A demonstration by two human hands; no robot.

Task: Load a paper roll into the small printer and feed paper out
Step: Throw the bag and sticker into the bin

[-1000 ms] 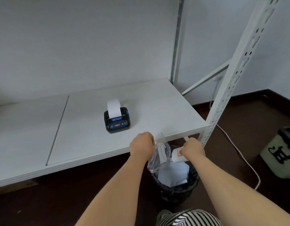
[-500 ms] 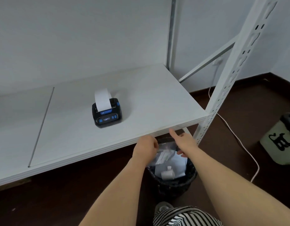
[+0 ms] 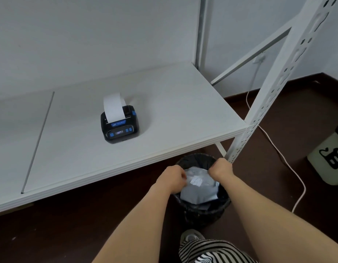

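I see both hands lower over the bin than a second ago: left hand and right hand pinch the clear bag (roll core gone). Printer mid-shelf, paper strip already fed out; probably just cleanup. Grey wall, dark floor.

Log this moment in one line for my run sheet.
printer: paper fed out | left hand, right hand: holding clear bag over bin
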